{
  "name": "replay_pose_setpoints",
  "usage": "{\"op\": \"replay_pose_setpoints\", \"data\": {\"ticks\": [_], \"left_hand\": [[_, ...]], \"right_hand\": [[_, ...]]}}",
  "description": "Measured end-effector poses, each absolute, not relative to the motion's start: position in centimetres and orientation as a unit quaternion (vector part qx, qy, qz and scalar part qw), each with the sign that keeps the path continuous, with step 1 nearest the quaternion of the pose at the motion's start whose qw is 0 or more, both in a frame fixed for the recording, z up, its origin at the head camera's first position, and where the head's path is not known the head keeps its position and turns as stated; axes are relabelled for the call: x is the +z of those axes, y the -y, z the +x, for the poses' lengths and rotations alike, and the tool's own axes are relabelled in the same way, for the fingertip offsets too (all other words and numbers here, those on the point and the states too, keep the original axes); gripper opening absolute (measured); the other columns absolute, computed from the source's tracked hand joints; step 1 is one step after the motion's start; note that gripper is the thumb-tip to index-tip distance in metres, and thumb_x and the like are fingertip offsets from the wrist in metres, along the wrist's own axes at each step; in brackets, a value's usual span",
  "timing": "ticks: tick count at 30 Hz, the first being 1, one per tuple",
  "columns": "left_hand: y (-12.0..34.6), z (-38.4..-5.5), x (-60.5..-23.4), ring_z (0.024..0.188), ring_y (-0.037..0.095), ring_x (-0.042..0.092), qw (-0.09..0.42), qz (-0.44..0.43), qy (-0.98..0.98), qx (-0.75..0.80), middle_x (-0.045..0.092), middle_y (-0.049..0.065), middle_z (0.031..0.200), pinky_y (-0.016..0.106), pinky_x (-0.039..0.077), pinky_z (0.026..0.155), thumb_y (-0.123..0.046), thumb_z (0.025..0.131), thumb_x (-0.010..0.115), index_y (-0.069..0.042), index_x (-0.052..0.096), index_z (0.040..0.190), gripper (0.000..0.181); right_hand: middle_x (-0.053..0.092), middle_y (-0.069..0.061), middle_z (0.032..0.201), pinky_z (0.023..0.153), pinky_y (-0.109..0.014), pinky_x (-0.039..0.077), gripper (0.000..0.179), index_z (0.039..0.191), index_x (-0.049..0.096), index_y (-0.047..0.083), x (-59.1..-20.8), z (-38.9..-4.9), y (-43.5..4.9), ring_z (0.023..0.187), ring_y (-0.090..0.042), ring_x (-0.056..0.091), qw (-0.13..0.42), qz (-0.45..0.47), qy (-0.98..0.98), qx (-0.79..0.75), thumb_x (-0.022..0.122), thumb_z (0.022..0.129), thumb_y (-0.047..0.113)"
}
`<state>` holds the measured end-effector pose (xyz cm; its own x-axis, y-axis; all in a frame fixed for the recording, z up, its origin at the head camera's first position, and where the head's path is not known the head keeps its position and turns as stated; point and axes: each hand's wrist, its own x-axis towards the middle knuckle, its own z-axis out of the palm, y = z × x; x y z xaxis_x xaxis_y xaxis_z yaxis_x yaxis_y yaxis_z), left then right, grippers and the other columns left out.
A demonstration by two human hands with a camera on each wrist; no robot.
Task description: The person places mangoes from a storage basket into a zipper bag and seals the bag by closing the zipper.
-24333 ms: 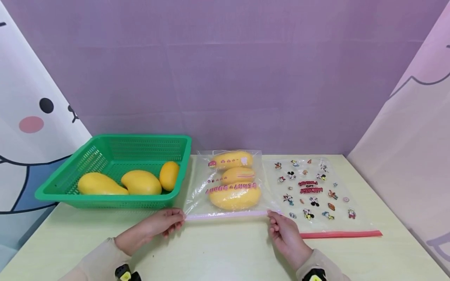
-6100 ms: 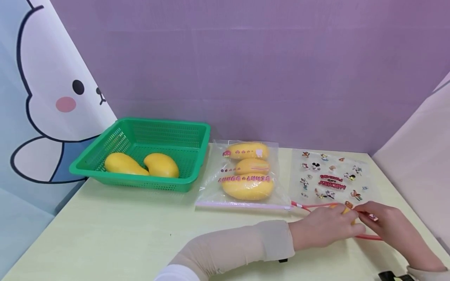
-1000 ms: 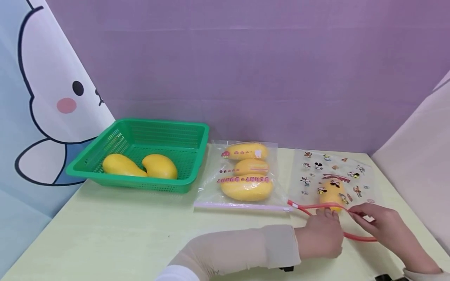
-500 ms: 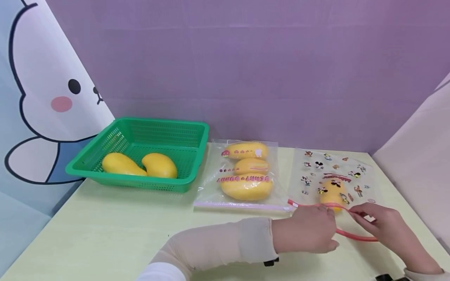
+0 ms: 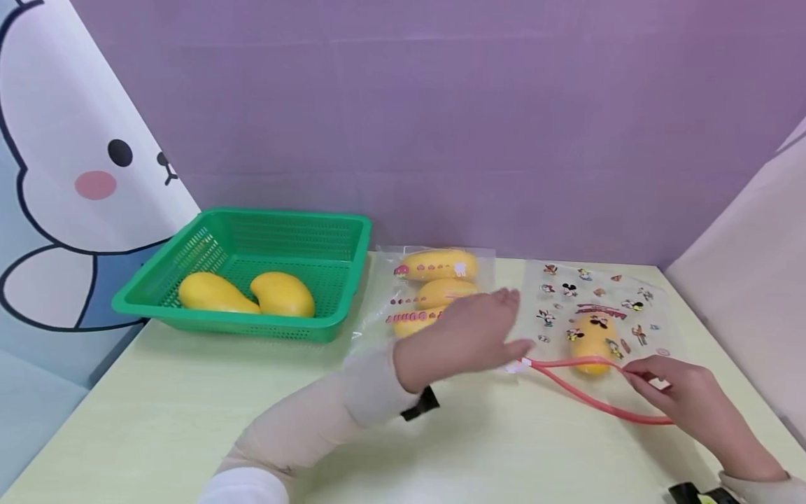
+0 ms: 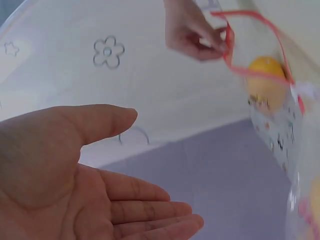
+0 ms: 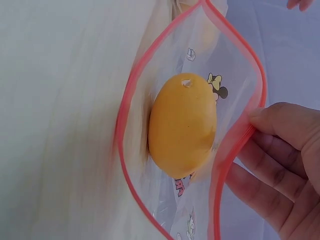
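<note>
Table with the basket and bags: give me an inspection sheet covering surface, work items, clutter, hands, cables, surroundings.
Surface: pale table, under the basket and bags.
Work items: red-edged bag, mouth open, one mango inside; second printed bag with three mangoes, partly hidden; green basket with two mangoes.
Clutter: nothing seen.
Left hand: fingers straight, holding nothing, in front of the second bag in the head view.
Right hand: pinches the red rim.
Cables: nothing seen.
Surroundings: purple backdrop behind, cartoon panel left, pale panel right.
</note>
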<state>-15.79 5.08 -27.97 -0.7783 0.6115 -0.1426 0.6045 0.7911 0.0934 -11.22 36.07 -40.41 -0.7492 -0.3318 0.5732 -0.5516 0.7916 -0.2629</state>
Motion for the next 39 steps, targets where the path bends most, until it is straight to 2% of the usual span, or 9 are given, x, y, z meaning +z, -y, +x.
{"op": "replay_pose_setpoints", "data": {"ticks": [6,12,15,17,19,22,24,26,39], "left_hand": [[-0.4,-17.6,-26.6,0.131,0.021,0.042,0.033,0.296,-0.952,0.068,0.044,0.009,0.144,0.034,0.039,0.103,-0.049,0.093,0.050,-0.001,0.037,0.143,0.070],[4.5,-19.0,-25.3,0.119,0.027,0.054,0.011,0.250,-0.962,0.108,0.044,0.014,0.142,0.038,0.043,0.099,-0.045,0.094,0.052,0.003,0.036,0.142,0.070],[7.1,-19.7,-24.9,0.103,0.029,0.061,0.012,0.224,-0.967,0.123,0.060,0.019,0.121,0.040,0.047,0.093,-0.044,0.094,0.052,0.002,0.036,0.142,0.068],[8.7,-20.2,-24.6,0.103,0.030,0.060,0.022,0.200,-0.972,0.123,0.061,0.019,0.118,0.042,0.046,0.093,-0.044,0.094,0.052,0.001,0.033,0.144,0.069],[10.3,-20.9,-24.4,0.093,0.032,0.060,0.032,0.178,-0.976,0.121,0.064,0.019,0.101,0.044,0.046,0.091,-0.044,0.095,0.050,0.001,0.030,0.145,0.070],[12.8,-22.0,-24.3,0.118,0.037,0.049,0.048,0.145,-0.981,0.124,0.053,0.023,0.129,0.050,0.036,0.103,-0.042,0.096,0.048,0.004,0.027,0.145,0.071],[14.3,-22.8,-24.3,0.121,0.040,0.046,0.056,0.130,-0.981,0.131,0.049,0.024,0.133,0.052,0.034,0.104,-0.042,0.097,0.046,0.005,0.028,0.144,0.070],[15.6,-23.4,-24.3,0.131,0.043,0.034,0.062,0.122,-0.981,0.134,0.037,0.026,0.144,0.054,0.030,0.105,-0.041,0.097,0.045,0.007,0.029,0.143,0.069],[22.5,-27.7,-24.4,0.126,0.053,0.032,0.112,0.089,-0.986,0.086,0.035,0.035,0.139,0.061,0.031,0.100,-0.043,0.096,0.044,0.015,0.034,0.136,0.071]], "right_hand": [[0.066,0.007,0.074,0.049,-0.008,0.042,0.021,0.081,0.070,0.012,-40.4,-11.2,-36.0,0.068,0.014,0.051,0.252,0.225,0.918,0.208,0.081,0.066,0.001],[0.066,0.006,0.072,0.049,-0.008,0.043,0.010,0.081,0.070,0.011,-40.4,-11.4,-36.0,0.078,0.024,0.046,0.258,0.220,0.916,0.216,0.079,0.075,0.012],[0.065,0.006,0.072,0.049,-0.008,0.043,0.008,0.081,0.070,0.010,-40.2,-11.4,-35.8,0.076,0.024,0.046,0.256,0.219,0.915,0.223,0.077,0.077,0.010],[0.064,0.007,0.072,0.050,-0.007,0.043,0.011,0.082,0.070,0.010,-40.1,-11.4,-35.6,0.071,0.021,0.047,0.253,0.215,0.916,0.225,0.077,0.075,0.005],[0.064,0.007,0.073,0.051,-0.007,0.043,0.011,0.083,0.070,0.009,-40.0,-11.3,-35.5,0.066,0.017,0.048,0.247,0.213,0.917,0.228,0.076,0.076,0.004],[0.063,0.010,0.072,0.051,-0.007,0.043,0.017,0.083,0.070,0.009,-39.9,-11.3,-35.3,0.061,0.014,0.047,0.242,0.205,0.920,0.231,0.077,0.072,-0.002],[0.061,0.012,0.070,0.050,-0.007,0.043,0.021,0.082,0.070,0.009,-39.9,-11.2,-35.2,0.060,0.013,0.047,0.239,0.199,0.921,0.233,0.077,0.069,-0.005],[0.059,0.015,0.069,0.050,-0.007,0.043,0.028,0.082,0.070,0.009,-40.0,-11.2,-35.2,0.059,0.012,0.046,0.238,0.192,0.923,0.232,0.077,0.063,-0.011],[0.059,0.015,0.066,0.050,-0.007,0.043,0.031,0.081,0.070,0.009,-39.9,-11.4,-34.9,0.055,0.012,0.047,0.245,0.175,0.922,0.244,0.078,0.061,-0.013]]}}
